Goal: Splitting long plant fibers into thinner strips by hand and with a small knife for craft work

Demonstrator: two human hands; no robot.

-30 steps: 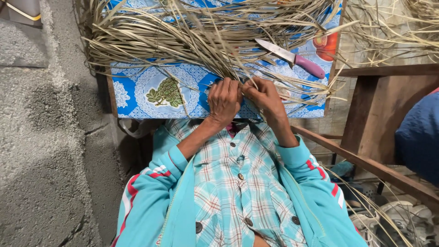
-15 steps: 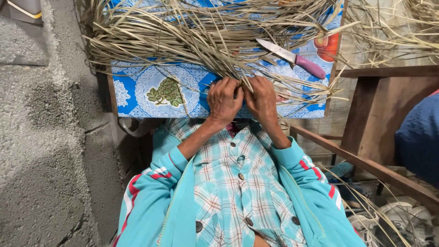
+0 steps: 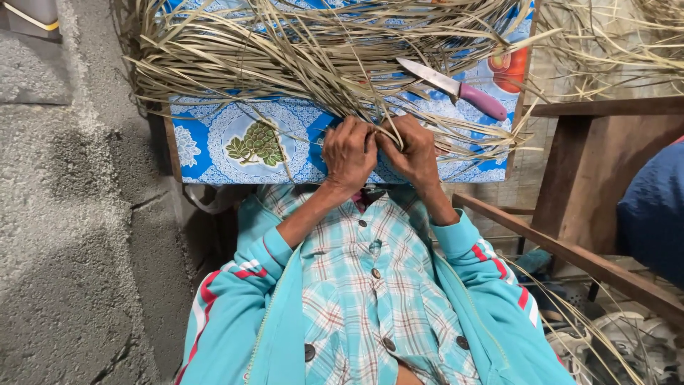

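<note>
The table (image 3: 206, 153) beyond the hands is the largest thing here, covered in a blue patterned cloth with white lace rings and a green sprig motif just left of the left hand. Across its far half, above both hands, lies a wide heap of dried leaf strips (image 3: 285, 57), pale straw in colour, tangled and spilling over the edges. To the right of the right hand stands a dark wooden frame (image 3: 591, 164), with more loose strips behind it. Up and to the right of the right hand a knife (image 3: 456, 89) with a pink handle rests on the heap, blade pointing left.

The left hand (image 3: 348, 153) and the right hand (image 3: 410, 151) meet at the near table edge, knuckles touching, both curled tightly closed over a few strips (image 3: 388, 128) that rise between them from the heap. Each hand pinches the same small bunch; the fingertips are hidden under the knuckles, so the exact grip cannot be told.

Judging from this, working the strips well calls for keeping the pinch close to where the two hands meet, holding the strands flat and untwisted, and pulling evenly so the brittle fibre does not split or drag the heap and the knife toward the edge.
</note>
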